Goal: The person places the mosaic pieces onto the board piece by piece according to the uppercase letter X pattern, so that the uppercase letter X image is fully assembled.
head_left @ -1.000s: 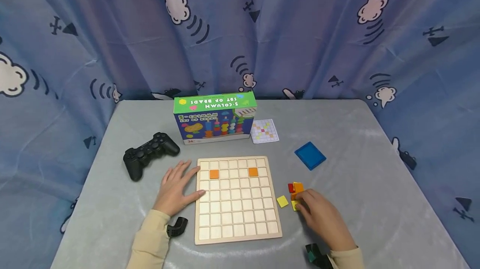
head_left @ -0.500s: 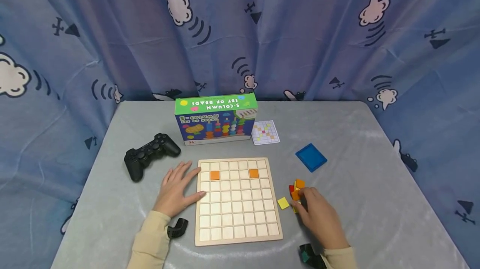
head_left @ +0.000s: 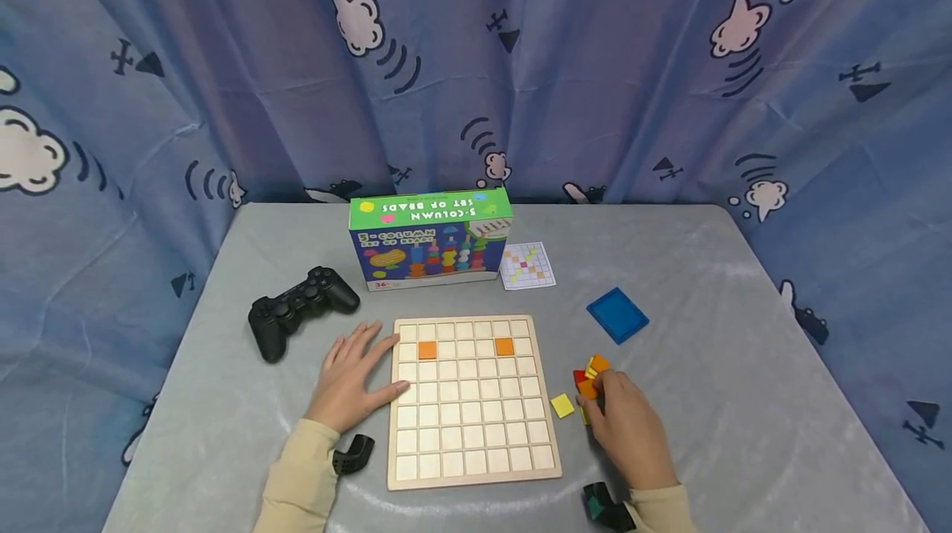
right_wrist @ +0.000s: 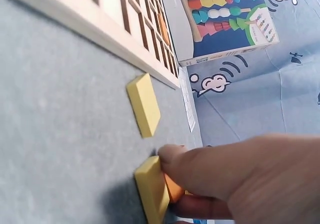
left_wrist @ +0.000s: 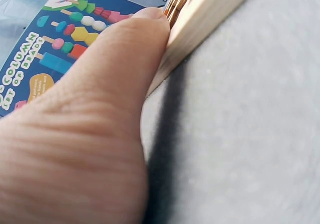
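A wooden grid board (head_left: 472,434) lies on the grey table with two orange tiles (head_left: 427,349) in its second row. My left hand (head_left: 369,368) rests flat beside the board, fingers spread. Its thumb (left_wrist: 115,78) presses against the board's edge (left_wrist: 210,13). To the right of the board, my right hand (head_left: 601,394) is at a small pile of orange, yellow and red tiles (head_left: 592,369). Its fingertips (right_wrist: 200,169) pinch an orange tile (right_wrist: 173,189), which lies against a yellow tile (right_wrist: 151,191). Another yellow tile (head_left: 562,406) lies loose between pile and board.
A colourful bead-set box (head_left: 431,240) stands behind the board, with a pattern card (head_left: 527,264) to its right. A black game controller (head_left: 297,310) lies at the left and a blue square lid (head_left: 617,315) at the right. A blue patterned curtain surrounds the table.
My right hand has shifted slightly left and forward onto the tile pile and closed on an orange tile. The left hand has stayed on the board's edge.
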